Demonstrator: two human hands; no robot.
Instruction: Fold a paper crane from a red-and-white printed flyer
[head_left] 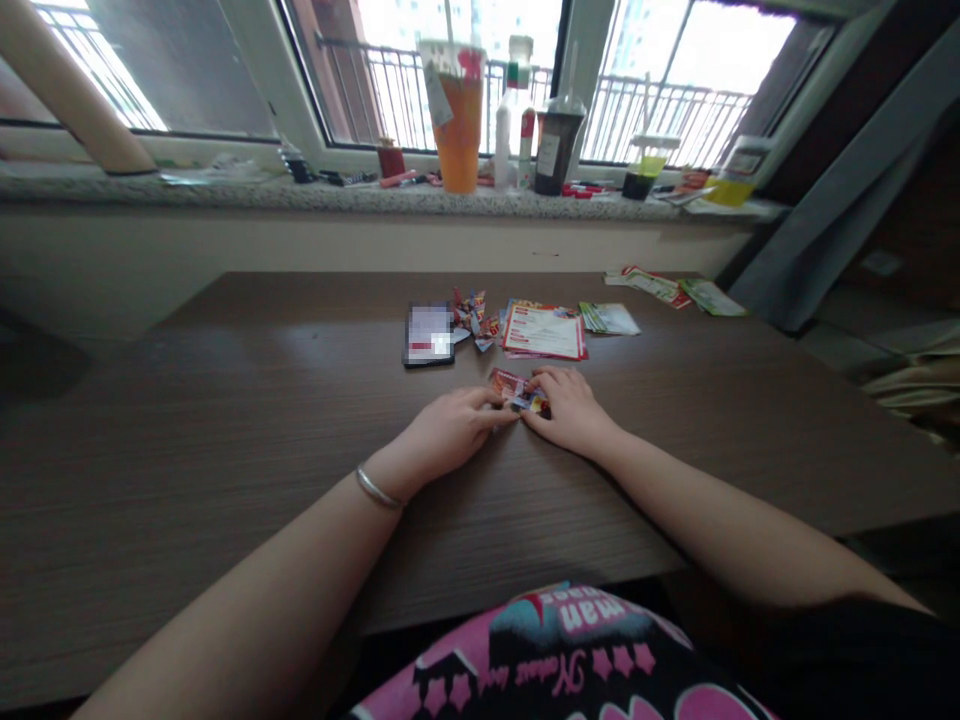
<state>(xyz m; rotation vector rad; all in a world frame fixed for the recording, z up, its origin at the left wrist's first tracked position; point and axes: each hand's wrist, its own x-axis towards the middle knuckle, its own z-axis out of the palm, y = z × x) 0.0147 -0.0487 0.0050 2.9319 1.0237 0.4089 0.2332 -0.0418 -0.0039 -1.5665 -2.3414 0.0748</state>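
A small piece of colourful printed paper (513, 387) lies on the brown wooden table (225, 420), partly folded. My left hand (450, 432) rests on the table with its fingertips pressed together on the paper's left edge. My right hand (571, 408) covers the paper's right side, fingers curled down onto it. A silver bangle (377, 489) sits on my left wrist.
Behind the hands lie a dark phone (429, 335), several small folded paper shapes (472, 316), a stack of red-and-white leaflets (545, 332) and more leaflets (609, 318) to the right. The windowsill (225, 193) holds an orange drink cup (457, 120), bottles and other cups.
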